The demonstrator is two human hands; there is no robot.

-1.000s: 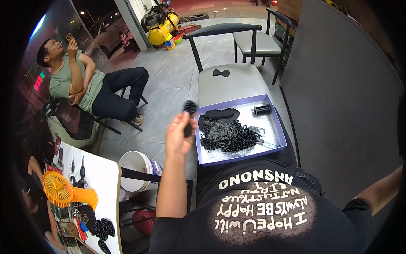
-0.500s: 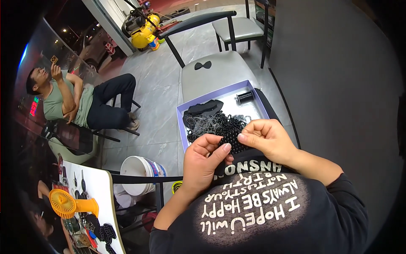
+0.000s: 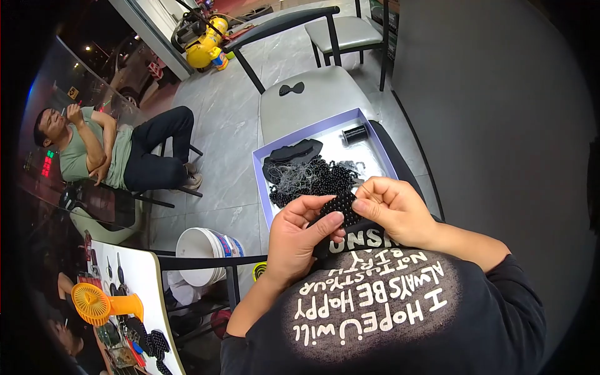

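In the head view, a grey tiled floor (image 3: 219,131) runs outward from the person's lap toward a grey wall (image 3: 487,100) on the right. A padded grey chair (image 3: 312,103) stands straight ahead with a small black bow-shaped piece (image 3: 291,89) lying on its seat; a second chair (image 3: 347,31) stands beyond it. A yellow machine (image 3: 203,49) sits far back on the floor. To the left another person (image 3: 106,153) sits leaning back in a chair. At lower left a white table (image 3: 134,275) carries an orange handheld fan (image 3: 100,304) and small tools, and a white bucket (image 3: 203,250) stands just beside it.

A shallow tray with a lilac rim (image 3: 259,181) rests on the person's lap, holding a heap of black beads (image 3: 315,181), a tangle of pale thread (image 3: 290,178), black fabric pieces (image 3: 290,152) and a dark spool (image 3: 355,133).

The beaded patch (image 3: 340,206), a small dark pad covered in glossy black beads, is held just over the tray's near edge, in front of the chest. The left hand (image 3: 297,240) pinches its lower edge between thumb and fingers. The right hand (image 3: 390,209) is curled closed, fingertips pressed to the patch's right side.
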